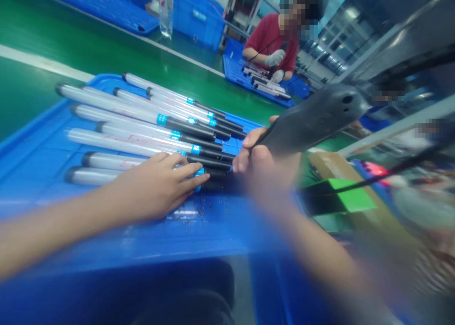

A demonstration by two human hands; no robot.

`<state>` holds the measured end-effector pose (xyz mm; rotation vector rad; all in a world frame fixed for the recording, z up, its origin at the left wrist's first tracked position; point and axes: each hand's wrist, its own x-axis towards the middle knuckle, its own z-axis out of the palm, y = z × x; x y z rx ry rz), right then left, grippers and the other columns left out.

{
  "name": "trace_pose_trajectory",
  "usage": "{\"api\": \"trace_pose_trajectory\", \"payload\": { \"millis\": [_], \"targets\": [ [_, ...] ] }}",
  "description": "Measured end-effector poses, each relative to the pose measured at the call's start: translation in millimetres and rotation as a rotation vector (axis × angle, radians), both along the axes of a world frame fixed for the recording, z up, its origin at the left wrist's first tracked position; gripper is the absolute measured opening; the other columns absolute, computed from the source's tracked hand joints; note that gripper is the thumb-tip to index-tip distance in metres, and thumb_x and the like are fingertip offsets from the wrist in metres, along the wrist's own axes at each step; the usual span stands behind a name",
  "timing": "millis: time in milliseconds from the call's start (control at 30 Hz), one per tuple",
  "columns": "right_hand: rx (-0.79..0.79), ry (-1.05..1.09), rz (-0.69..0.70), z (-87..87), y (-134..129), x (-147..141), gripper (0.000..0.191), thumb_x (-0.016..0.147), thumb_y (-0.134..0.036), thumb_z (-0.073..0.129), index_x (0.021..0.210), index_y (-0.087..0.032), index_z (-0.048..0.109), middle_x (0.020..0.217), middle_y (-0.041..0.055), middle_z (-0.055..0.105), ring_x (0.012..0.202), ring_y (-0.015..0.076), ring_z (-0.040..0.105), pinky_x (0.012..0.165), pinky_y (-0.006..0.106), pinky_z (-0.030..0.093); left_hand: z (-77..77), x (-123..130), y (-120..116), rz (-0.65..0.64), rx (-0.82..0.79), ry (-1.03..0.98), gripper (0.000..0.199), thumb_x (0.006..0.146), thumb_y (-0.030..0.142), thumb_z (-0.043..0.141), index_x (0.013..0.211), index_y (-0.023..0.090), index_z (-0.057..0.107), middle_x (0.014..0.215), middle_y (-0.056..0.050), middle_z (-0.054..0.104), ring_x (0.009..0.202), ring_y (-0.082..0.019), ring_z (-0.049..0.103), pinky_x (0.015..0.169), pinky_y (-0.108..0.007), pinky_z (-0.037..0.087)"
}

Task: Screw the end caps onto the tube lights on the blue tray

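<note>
A green workbench [106, 73] is stretching away from the wearer toward 12 o'clock, with a blue crate [195, 16] and a plastic water bottle [166, 9] standing beyond it; a cardboard box [329, 166] is sitting at about 3 o'clock, with a green lid or flap [341, 197] on it; a co-worker [272, 40] in a red shirt is working at 1 o'clock, wearing white gloves [275, 58] and handling dark parts on a second blue tray [234, 69].

Directly ahead, a blue tray [85, 83] is carrying the main work; nine or so white tubes [117, 121] with black ends and blue bands are lying side by side on it, pointing toward 10 o'clock at their white ends; small dark specks [202, 208] are scattered on the tray just below the row, too small to identify.

The left hand [152, 190] is resting across the lower tubes; its fingers [181, 171] are spread open and pressing flat, not gripping, with the tips reaching the blue bands; this is holding the row steady, and keeping the palm low is sound practice.

The right hand [263, 161] is blurred but is closing its fingers [250, 137] around a black hand tool [313, 121]; the tool's narrow end is pointing down near the black tube ends, and a firm, upright hold is serving best here.
</note>
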<state>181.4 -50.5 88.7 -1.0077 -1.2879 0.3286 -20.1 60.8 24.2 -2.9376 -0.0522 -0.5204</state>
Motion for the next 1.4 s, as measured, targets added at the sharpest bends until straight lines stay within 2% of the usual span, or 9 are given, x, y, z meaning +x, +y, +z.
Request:
{"api": "trace_pose_trajectory", "payload": {
  "millis": [200,367,600,800,933,1033,1133,1267,1400],
  "targets": [
    [0.02,-0.032,0.02,-1.3,0.2,-3.5,0.03,0.092,-0.048,0.073,0.084,-0.028,0.051,0.069,-0.0044,0.051,0.045,0.0109,0.047,0.041,0.028,0.046,-1.8,1.0,1.6,0.012,-0.005,0.017,0.048,0.105,0.034,0.045,0.149,0.027,0.061,0.125,-0.01,0.073,0.103,-0.032,0.061,0.084,-0.046,0.046],
    [0.077,0.001,0.061,-1.7,0.8,-4.1,0.025,0.092,-0.038,0.075,0.098,-0.032,0.051,0.071,-0.0064,0.052,0.044,0.0111,0.048,0.04,0.027,0.044,-2.3,0.2,2.7,-0.025,-0.046,-0.036,0.046,0.105,0.031,0.044,0.147,0.027,0.063,0.126,-0.01,0.072,0.101,-0.031,0.062,0.084,-0.045,0.044],
    [0.049,0.137,0.029,4.1,-1.8,-2.1,0.041,0.088,-0.066,0.073,0.097,-0.03,0.054,0.083,-0.005,0.059,0.041,0.0059,0.047,0.037,0.023,0.044,-1.2,-0.3,0.5,0.026,-0.018,0.016,0.046,0.105,0.034,0.048,0.148,0.029,0.062,0.128,-0.01,0.073,0.103,-0.029,0.062,0.088,-0.044,0.047],
    [-0.222,0.157,0.199,5.8,-8.0,-5.9,0.017,0.09,-0.034,0.076,0.091,-0.022,0.064,0.076,-0.0045,0.063,0.052,0.0067,0.058,0.052,0.022,0.052,0.7,0.1,0.0,-0.001,-0.002,0.006,0.043,0.105,0.035,0.05,0.144,0.026,0.066,0.129,-0.01,0.073,0.102,-0.028,0.064,0.088,-0.043,0.049],
    [-0.069,0.229,0.143,4.3,-2.3,-0.7,0.022,0.089,-0.042,0.077,0.089,-0.023,0.065,0.067,-0.0065,0.059,0.044,0.0068,0.052,0.043,0.021,0.045,2.2,-1.8,-5.5,-0.001,0.023,-0.068,0.043,0.104,0.032,0.049,0.143,0.023,0.068,0.133,-0.011,0.072,0.114,-0.032,0.064,0.096,-0.046,0.05],
    [0.024,0.236,0.083,3.1,1.8,6.2,0.025,0.089,-0.046,0.077,0.09,-0.025,0.065,0.074,-0.005,0.062,0.044,0.0072,0.054,0.041,0.022,0.046,-0.5,-4.3,-8.2,0.129,-0.003,-0.131,0.055,0.102,0.047,0.055,0.147,0.017,0.064,0.143,-0.018,0.066,0.131,-0.04,0.058,0.106,-0.055,0.046],
    [0.097,0.208,0.013,-0.2,3.3,9.3,0.021,0.09,-0.035,0.078,0.101,-0.028,0.062,0.089,-0.0039,0.068,0.047,0.0061,0.058,0.042,0.021,0.049,-4.3,-6.2,-8.5,0.191,0.06,-0.125,0.064,0.098,0.055,0.06,0.141,0.009,0.067,0.141,-0.022,0.067,0.126,-0.042,0.061,0.105,-0.057,0.046],
    [0.092,0.122,0.006,-3.5,4.7,8.1,0.013,0.093,-0.028,0.072,0.098,-0.027,0.061,0.084,-0.005,0.067,0.047,0.0063,0.058,0.043,0.021,0.05,-2.2,-6.9,-12.0,0.116,0.158,-0.124,0.045,0.099,0.042,0.064,0.13,0.012,0.074,0.132,-0.016,0.074,0.117,-0.035,0.066,0.099,-0.048,0.049],
    [0.093,0.173,-0.018,-0.3,8.5,6.9,0.025,0.091,-0.033,0.075,0.105,-0.029,0.054,0.091,-0.0048,0.069,0.048,0.0076,0.06,0.045,0.024,0.052,4.0,-8.4,-16.2,0.121,0.122,-0.136,0.054,0.098,0.052,0.063,0.13,0.011,0.074,0.132,-0.018,0.073,0.117,-0.036,0.065,0.096,-0.048,0.05]
  ]
}}
